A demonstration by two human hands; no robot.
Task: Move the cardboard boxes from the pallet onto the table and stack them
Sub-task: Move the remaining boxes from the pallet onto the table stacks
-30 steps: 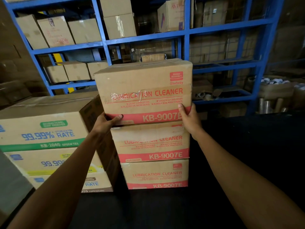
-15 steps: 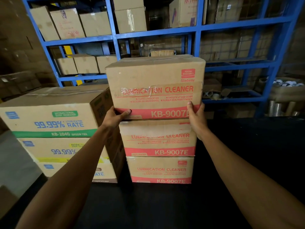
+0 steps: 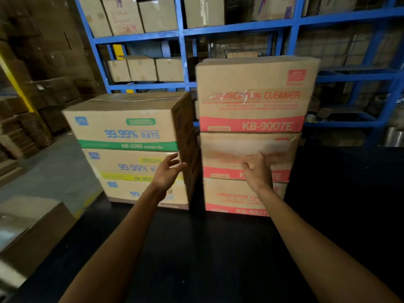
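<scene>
Left grip: the left hand (image 3: 167, 173) is wide, fingers spread, holding nothing, in front of the left stack's near right corner.
Right grip: the right hand (image 3: 259, 171) is spread wide too, empty, in front of the middle red box; whether it touches the cardboard I cannot tell.
Left stack (image 3: 131, 149): three boxes on the black counter (image 3: 196, 248), each printed "99.99% RATE" in blue; the top one has a green band, the middle one a yellow band.
Right stack: three boxes just beside it.
Top red box (image 3: 255, 95): reads "LUBRICATION CLEANER" and "KB-9007E" on a red band; it sits above both hands, apart from them.
Middle red box (image 3: 249, 149): print blurred.
Bottom red box (image 3: 231, 197): same wording, partly hidden by the right wrist.
Blue shelving (image 3: 240, 29): plain cartons on its shelves.
</scene>
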